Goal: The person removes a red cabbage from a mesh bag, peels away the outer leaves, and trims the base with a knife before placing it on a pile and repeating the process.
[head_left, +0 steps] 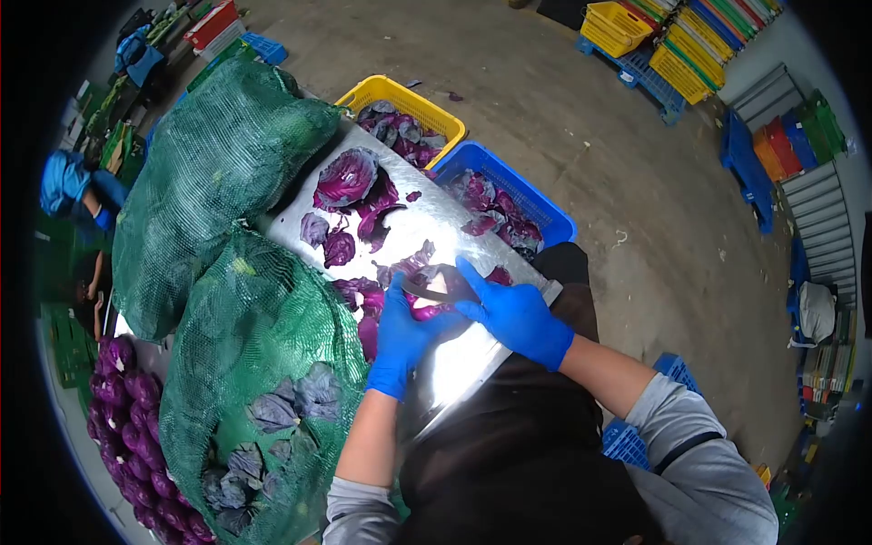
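My left hand [401, 338], in a blue glove, is closed around the near left side of a cut red cabbage [434, 289] with a pale core showing. My right hand [525, 320], also gloved in blue, is closed on a knife, its handle hidden by the fingers. The dark knife blade [425, 292] crosses over the cabbage towards my left fingertips. Both hands are above the near end of a shiny metal table [400, 232]. Loose purple leaves [347, 177] and trimmings lie farther up the tabletop.
Green mesh sacks [213, 163] stand left of the table, the nearer one open with leaves inside. Beyond its right edge are yellow [440, 120] and blue [545, 211] crates of leaves. Peeled cabbages [136, 427] are piled lower left. A person in blue [68, 182] is far left.
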A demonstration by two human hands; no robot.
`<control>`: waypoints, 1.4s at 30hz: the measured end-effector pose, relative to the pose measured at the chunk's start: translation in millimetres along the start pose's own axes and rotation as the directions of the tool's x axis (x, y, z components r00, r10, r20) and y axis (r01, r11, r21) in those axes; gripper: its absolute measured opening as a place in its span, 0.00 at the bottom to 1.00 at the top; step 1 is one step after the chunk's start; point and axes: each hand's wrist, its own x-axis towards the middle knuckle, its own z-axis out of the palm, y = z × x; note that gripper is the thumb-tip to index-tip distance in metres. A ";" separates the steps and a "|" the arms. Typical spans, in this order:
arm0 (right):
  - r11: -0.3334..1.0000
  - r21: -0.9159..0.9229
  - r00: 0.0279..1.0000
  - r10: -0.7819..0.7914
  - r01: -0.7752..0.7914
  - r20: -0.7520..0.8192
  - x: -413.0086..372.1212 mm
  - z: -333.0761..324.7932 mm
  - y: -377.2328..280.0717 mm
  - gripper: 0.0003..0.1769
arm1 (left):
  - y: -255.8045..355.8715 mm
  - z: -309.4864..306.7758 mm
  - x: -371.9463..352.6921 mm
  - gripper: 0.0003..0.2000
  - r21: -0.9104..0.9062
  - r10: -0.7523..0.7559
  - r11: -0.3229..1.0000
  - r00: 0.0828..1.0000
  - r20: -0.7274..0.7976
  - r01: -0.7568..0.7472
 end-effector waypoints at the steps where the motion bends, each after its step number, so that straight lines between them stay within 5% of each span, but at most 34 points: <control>1: 0.997 -0.061 0.996 -0.049 0.045 -0.069 0.2 3.7 0.1 0.35 | 3.5 -5.9 6.2 0.40 0.255 0.116 0.961 0.993 -0.007 -0.110; 2: 0.989 -0.124 0.986 -0.101 0.085 -0.136 0.7 6.1 -0.4 0.34 | 5.9 -3.7 3.9 0.40 0.257 0.114 0.960 0.994 -0.005 -0.108; 4: 0.985 -0.143 0.988 -0.113 0.098 -0.101 4.8 -0.7 -5.4 0.32 | 25.0 4.9 -2.0 0.41 -0.195 -0.122 0.972 0.990 0.076 0.135; 5: 0.979 -0.166 0.990 -0.129 0.118 -0.060 8.5 -4.9 -7.3 0.29 | 22.1 4.0 -1.3 0.41 -0.192 -0.123 0.972 0.989 0.080 0.136; 6: 0.979 -0.167 0.990 -0.126 0.114 -0.060 12.6 7.5 1.7 0.29 | 14.7 2.8 -2.0 0.44 -0.003 -0.049 0.999 0.998 0.050 0.049; 7: 0.975 0.139 0.962 -0.138 0.174 -0.237 19.3 30.2 18.6 0.25 | 7.1 2.2 -3.8 0.46 0.186 0.032 0.982 0.999 0.033 -0.037; 8: 0.868 0.415 0.911 -0.095 0.272 -0.400 31.4 26.3 19.4 0.22 | 0.6 5.7 -9.1 0.46 0.182 0.032 0.983 0.999 0.029 -0.037; 9: 0.913 0.403 0.993 -0.026 0.071 -0.115 41.4 11.2 33.4 0.19 | -7.0 11.6 -17.9 0.48 0.500 0.229 0.843 0.973 0.003 -0.200; 10: 0.864 0.320 0.916 0.325 -0.389 0.235 56.8 -6.9 30.0 0.20 | -16.8 14.1 -27.5 0.49 0.763 0.409 0.572 0.911 0.053 -0.301; 12: 0.581 0.793 0.981 0.060 -0.184 0.184 59.8 7.4 35.7 0.21 | -30.7 12.1 -38.4 0.52 0.805 0.370 0.551 0.929 0.002 -0.220; 14: 0.782 0.583 0.975 0.200 -0.220 0.100 56.1 16.8 13.8 0.24 | -23.1 6.0 -45.9 0.55 0.443 0.230 0.882 0.968 -0.099 -0.164; 19: 0.701 0.632 0.942 0.212 -0.331 0.259 58.5 25.1 21.8 0.28 | -32.4 -6.7 -39.6 0.56 0.493 0.245 0.848 0.969 -0.037 -0.195; 22: 0.662 0.707 0.958 0.277 -0.247 0.075 55.7 29.5 36.4 0.23 | -25.8 -4.0 -40.5 0.58 0.565 0.246 0.792 0.968 0.048 -0.230; 24: 0.832 0.391 0.919 0.366 -0.395 0.148 61.2 33.9 50.9 0.21 | -23.6 -2.7 -47.8 0.58 0.663 0.321 0.672 0.937 0.141 -0.330; 25: 0.839 0.372 0.912 0.314 -0.396 0.263 61.5 30.2 50.3 0.26 | -35.2 -6.5 -50.2 0.58 0.471 0.214 0.855 0.975 0.061 -0.217; 26: 0.837 0.371 0.909 0.318 -0.403 0.270 57.0 21.5 41.1 0.26 | -39.7 -8.9 -50.2 0.58 0.470 0.206 0.857 0.977 0.063 -0.211; 28: 0.594 0.695 0.914 0.258 -0.405 0.312 41.7 9.0 20.8 0.37 | -47.2 -14.7 -51.9 0.57 0.208 0.197 0.959 0.980 0.009 -0.194; 30: 0.510 0.799 0.948 0.164 -0.318 0.273 36.9 10.5 23.8 0.42 | -50.1 -21.9 -49.5 0.57 0.372 0.242 0.896 0.969 0.055 -0.244; 32: 0.679 0.686 0.937 0.010 -0.263 0.350 34.9 4.2 23.8 0.41 | -41.9 -21.1 -51.2 0.57 0.345 0.273 0.891 0.955 0.114 -0.296; 34: 0.713 0.667 0.942 -0.025 -0.217 0.334 33.0 8.1 22.1 0.37 | -47.6 -22.6 -50.4 0.57 0.282 0.264 0.916 0.958 0.115 -0.286; 36: 0.516 0.847 0.959 -0.155 -0.126 0.238 35.7 28.8 30.7 0.32 | -51.1 -22.3 -52.6 0.57 0.222 0.248 0.938 0.963 0.110 -0.267; 37: 0.630 0.678 0.919 -0.341 0.379 -0.198 45.2 40.5 28.7 0.23 | -45.9 -18.4 -51.6 0.56 0.225 0.260 0.935 0.962 0.088 -0.273; 38: 0.628 0.679 0.919 -0.341 0.380 -0.199 44.1 44.5 32.1 0.23 | -41.5 -15.8 -49.2 0.56 0.228 0.276 0.931 0.959 0.067 -0.284; 40: 0.656 0.726 0.968 0.029 -0.208 0.251 40.3 38.2 32.3 0.21 | -45.0 -19.8 -44.9 0.56 0.279 0.269 0.919 0.960 0.075 -0.279; 41: 0.657 0.726 0.969 0.029 -0.204 0.247 39.1 41.6 38.8 0.21 | -42.7 -19.3 -45.9 0.56 0.240 0.248 0.935 0.965 0.086 -0.262; 42: 0.856 0.503 0.966 -0.012 -0.124 0.258 37.8 49.6 47.9 0.20 | -40.8 -19.7 -47.4 0.56 0.204 0.227 0.948 0.969 0.101 -0.243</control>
